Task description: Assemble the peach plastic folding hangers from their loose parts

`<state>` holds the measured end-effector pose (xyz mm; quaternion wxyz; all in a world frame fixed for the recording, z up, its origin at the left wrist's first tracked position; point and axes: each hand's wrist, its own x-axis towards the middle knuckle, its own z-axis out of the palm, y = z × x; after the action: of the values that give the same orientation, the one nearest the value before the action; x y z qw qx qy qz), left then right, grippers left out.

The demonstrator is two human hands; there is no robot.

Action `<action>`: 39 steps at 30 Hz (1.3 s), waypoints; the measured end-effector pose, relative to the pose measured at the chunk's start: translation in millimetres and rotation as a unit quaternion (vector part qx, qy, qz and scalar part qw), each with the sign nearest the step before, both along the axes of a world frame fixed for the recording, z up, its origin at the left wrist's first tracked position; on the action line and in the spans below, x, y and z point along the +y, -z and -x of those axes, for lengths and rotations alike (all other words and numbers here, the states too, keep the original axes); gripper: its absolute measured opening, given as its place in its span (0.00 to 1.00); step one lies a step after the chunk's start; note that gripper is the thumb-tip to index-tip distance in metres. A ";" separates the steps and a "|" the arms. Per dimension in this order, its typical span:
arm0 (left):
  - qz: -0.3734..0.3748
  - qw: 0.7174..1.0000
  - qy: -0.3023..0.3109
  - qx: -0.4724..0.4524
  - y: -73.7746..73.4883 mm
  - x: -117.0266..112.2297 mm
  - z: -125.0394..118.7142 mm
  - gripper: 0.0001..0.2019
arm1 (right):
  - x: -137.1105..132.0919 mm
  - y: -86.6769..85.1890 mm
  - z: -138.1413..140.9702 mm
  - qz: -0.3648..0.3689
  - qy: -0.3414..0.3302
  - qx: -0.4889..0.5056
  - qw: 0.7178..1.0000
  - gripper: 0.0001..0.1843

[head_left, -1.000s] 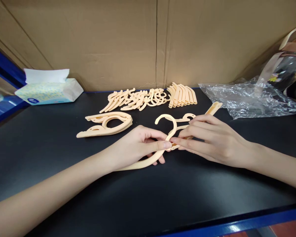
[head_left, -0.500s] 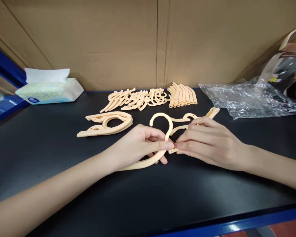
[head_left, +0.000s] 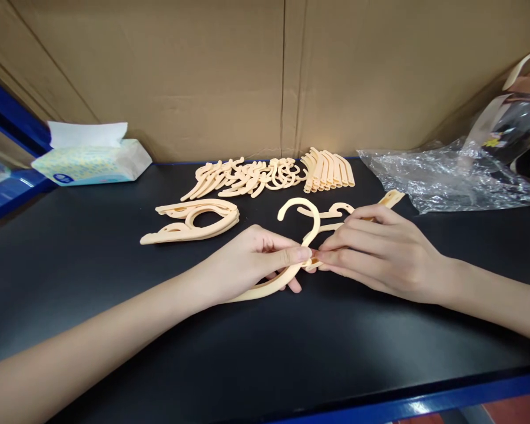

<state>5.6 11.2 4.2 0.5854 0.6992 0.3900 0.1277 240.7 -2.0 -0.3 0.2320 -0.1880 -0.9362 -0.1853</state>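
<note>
Both hands meet over a peach plastic folding hanger at the middle of the black tabletop (head_left: pixel 115 282). My left hand (head_left: pixel 247 262) pinches the hanger's left arm (head_left: pixel 265 287) near the joint, fingers closed on it. My right hand (head_left: pixel 375 250) is closed on the right arm (head_left: pixel 391 199), whose tip sticks out behind the fingers. The hanger's hook (head_left: pixel 302 215) curls up between the two hands.
A small stack of folded hangers (head_left: pixel 194 221) lies left of centre. Loose hook and arm parts (head_left: pixel 269 175) sit in rows at the back by the cardboard wall. A tissue pack (head_left: pixel 92 159) is at the back left, crumpled clear plastic (head_left: pixel 446 176) at the right.
The hook tipped left half a second ago and has swung back to the right; the right arm's tip has shifted slightly right. Both hands keep their grip at the joint.
</note>
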 end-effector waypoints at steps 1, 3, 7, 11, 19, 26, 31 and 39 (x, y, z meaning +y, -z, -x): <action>0.003 1.000 0.000 0.001 0.1 0.0 0.0 0.22 | 0.1 -0.1 -0.4 -0.002 0.000 -0.001 1.000 0.04; 0.007 1.000 -0.001 0.004 0.2 0.0 0.1 0.22 | 0.1 0.0 -0.7 -0.008 0.002 -0.004 1.000 0.05; 0.006 1.000 0.004 0.013 -1.2 -0.4 0.8 0.22 | -0.8 1.6 0.4 -0.028 0.007 -0.007 1.000 0.06; 0.001 1.000 0.010 -0.002 -4.3 -0.3 0.6 0.17 | -2.7 3.7 0.9 -0.050 0.010 0.001 0.999 0.06; 0.031 0.999 0.004 -0.042 -4.2 -1.1 -2.3 0.10 | -4.6 4.6 -0.7 -0.045 -0.003 -0.013 0.999 0.06; 0.043 0.997 -0.006 -0.059 -4.8 -2.7 -6.5 0.07 | -5.1 3.9 -0.8 -0.036 -0.013 -0.020 0.999 0.06; 0.044 0.997 -0.009 -0.057 -4.6 -3.8 -7.7 0.07 | -4.8 4.3 -0.7 -0.025 -0.015 -0.021 0.999 0.05; 0.035 0.998 0.000 -0.052 -5.3 -6.0 -6.5 0.09 | -3.8 7.8 -0.8 0.006 -0.027 -0.007 1.000 0.06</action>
<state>12.1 5.2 9.4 0.6287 0.6710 0.3633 0.1498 241.5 -5.8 -8.0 0.2290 -0.1623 -0.9438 -0.1747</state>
